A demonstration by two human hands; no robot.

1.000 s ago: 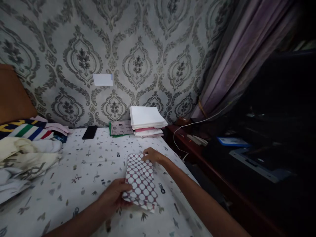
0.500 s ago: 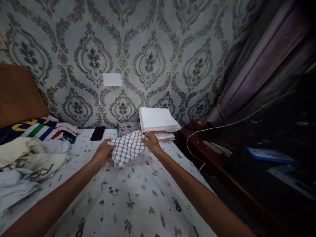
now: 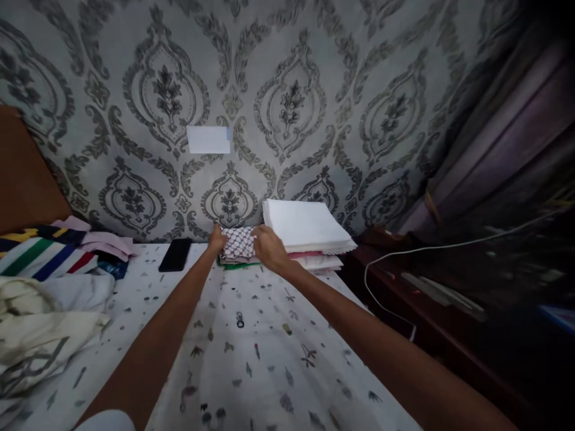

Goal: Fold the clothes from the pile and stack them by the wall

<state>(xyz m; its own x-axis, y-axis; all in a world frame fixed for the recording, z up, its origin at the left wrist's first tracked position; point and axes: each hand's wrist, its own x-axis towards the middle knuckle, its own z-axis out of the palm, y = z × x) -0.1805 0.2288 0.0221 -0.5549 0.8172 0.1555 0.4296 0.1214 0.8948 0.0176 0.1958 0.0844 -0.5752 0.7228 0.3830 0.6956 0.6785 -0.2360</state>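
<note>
A folded patterned cloth (image 3: 238, 243), white with dark reddish lines, lies on a low pile of folded fabric with a green edge (image 3: 238, 264), close to the wall. My left hand (image 3: 217, 238) grips its left end. At its right end, my right hand (image 3: 268, 247) has its fingers closed on the cloth. Just right of that hand stands a taller stack of folded white cloth (image 3: 308, 224) over pink and white layers.
A black phone (image 3: 175, 255) lies on the printed bedsheet (image 3: 242, 359). Crumpled clothes (image 3: 54, 299) fill the left side. A white cable (image 3: 395, 254) runs over a dark red ledge (image 3: 386, 287) at right. A white card (image 3: 209, 139) is on the patterned wall.
Both hands have carried the patterned cloth forward from above the bedsheet onto the low pile by the wall. The camera view has moved closer to the wall.
</note>
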